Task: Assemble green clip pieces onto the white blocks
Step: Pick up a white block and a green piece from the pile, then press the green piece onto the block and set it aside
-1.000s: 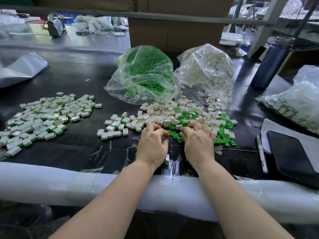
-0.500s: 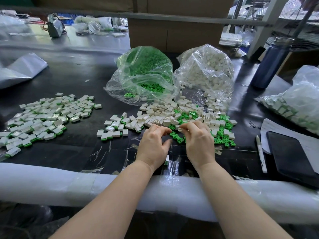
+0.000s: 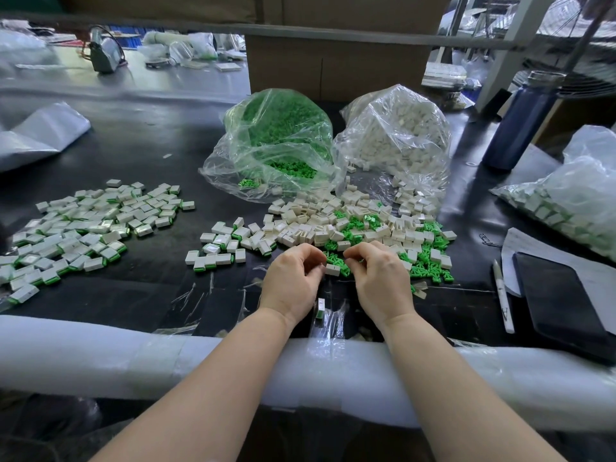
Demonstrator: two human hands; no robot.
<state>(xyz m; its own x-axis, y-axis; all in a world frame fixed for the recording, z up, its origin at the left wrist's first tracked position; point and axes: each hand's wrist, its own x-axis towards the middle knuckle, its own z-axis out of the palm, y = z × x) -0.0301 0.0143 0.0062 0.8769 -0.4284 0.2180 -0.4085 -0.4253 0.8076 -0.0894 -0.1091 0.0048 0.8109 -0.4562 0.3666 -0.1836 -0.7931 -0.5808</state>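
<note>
White block (image 3: 332, 269) sits between both hands, pinched at its left end by left hand (image 3: 292, 282) fingertips. Right hand (image 3: 380, 278) just beside its right end, fingers curled; what they hold, cannot tell. Loose green clips (image 3: 430, 270) and white blocks pile (image 3: 320, 218) just beyond the grip; finished pieces (image 3: 83, 228) well left.

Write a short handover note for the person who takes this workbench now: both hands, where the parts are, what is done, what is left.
Left hand: fingers curled, pinching a white block.
Right hand: fingers curled beside that block; what it pinches is hidden.
Loose white blocks and green clips lie mixed just beyond the hands; behind them are the green clip bag and the white block bag.
Done: finished pile at far left, a smaller group left of the hands.
Left: the whole mixed heap and both bags.
</note>
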